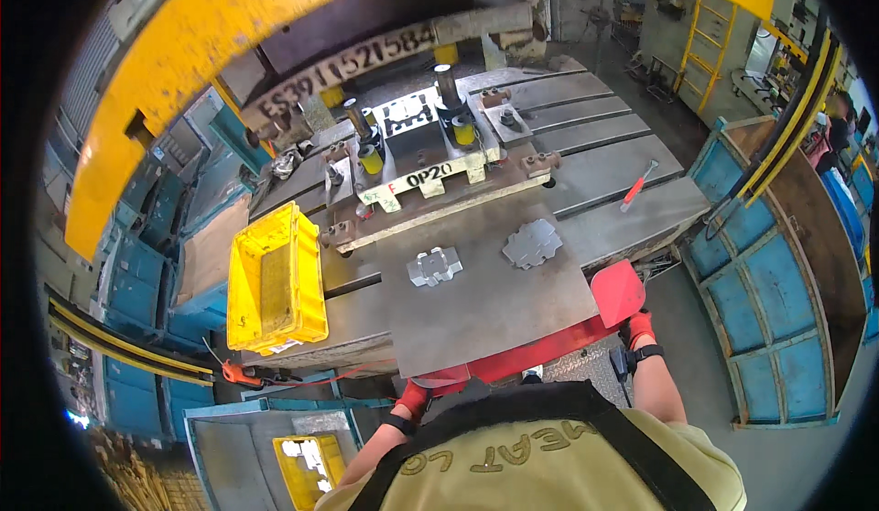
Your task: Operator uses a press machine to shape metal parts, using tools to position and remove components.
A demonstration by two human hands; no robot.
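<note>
A red two-hand control bar (540, 349) runs along the front of the press table, with a rounded red cover (618, 293) at its right end. My left hand (414, 399), in a red glove, is at the bar's left end. At the right cover's lower edge is my right hand (638, 328), gloved in red too; the fingers of both hands are mostly hidden. Beyond the bar, two flat stamped metal pieces (435, 266) (532, 243) lie apart on a steel plate (494, 305). Farther back, a lower die (421, 158) with upright guide posts is clamped to the slotted table.
A yellow crate (316, 277) sits on the table's left side. A red-handled tool (634, 192) lies at the right. The yellow press frame (211, 35) arches overhead. Blue metal bins (778, 328) flank the right; another yellow crate (311, 470) with bright pieces is at lower left.
</note>
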